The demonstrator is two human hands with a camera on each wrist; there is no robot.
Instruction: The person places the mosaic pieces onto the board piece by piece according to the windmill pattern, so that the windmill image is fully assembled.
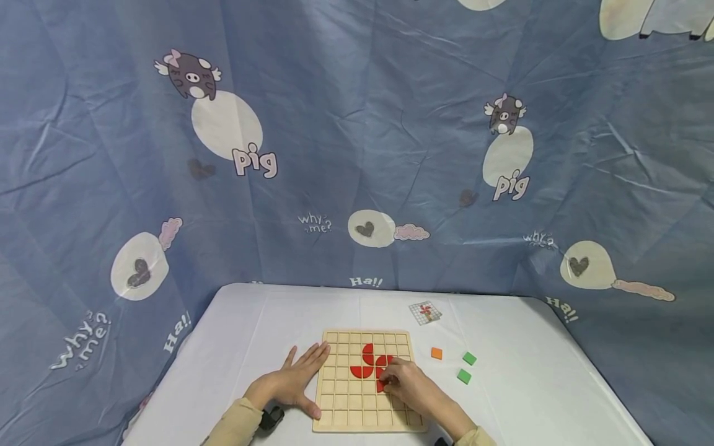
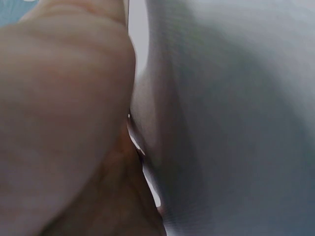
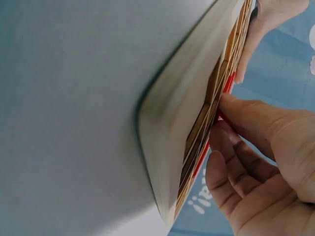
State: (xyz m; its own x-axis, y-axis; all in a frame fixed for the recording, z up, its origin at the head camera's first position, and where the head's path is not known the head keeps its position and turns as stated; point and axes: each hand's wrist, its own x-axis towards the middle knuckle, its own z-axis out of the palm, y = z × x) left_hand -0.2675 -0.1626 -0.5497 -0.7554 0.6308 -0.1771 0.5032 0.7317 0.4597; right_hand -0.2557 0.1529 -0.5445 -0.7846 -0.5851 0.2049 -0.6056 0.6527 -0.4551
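Observation:
A pale wooden grid board (image 1: 334, 402) lies on the table, with red quarter-round tiles (image 1: 362, 371) set in a pinwheel near its middle. My left hand (image 1: 292, 381) is spread along the board's left edge, its fingertips at the upper part and its thumb lower down. In the left wrist view, only a blurred close-up of that hand (image 2: 64, 108) shows. My right hand (image 1: 409, 385) reaches in from the right, over the pinwheel's right side. Its thumb and index finger pinch a red tile (image 3: 220, 118) at the board's surface, mostly hidden by the fingertips.
Behind the board's right corner lies a small pattern card (image 1: 426, 313) printed with a red pinwheel. An orange square tile (image 1: 437, 353) and two green square tiles (image 1: 464, 376) lie to the right. A blue printed curtain (image 1: 334, 155) hangs around the white table (image 1: 535, 396).

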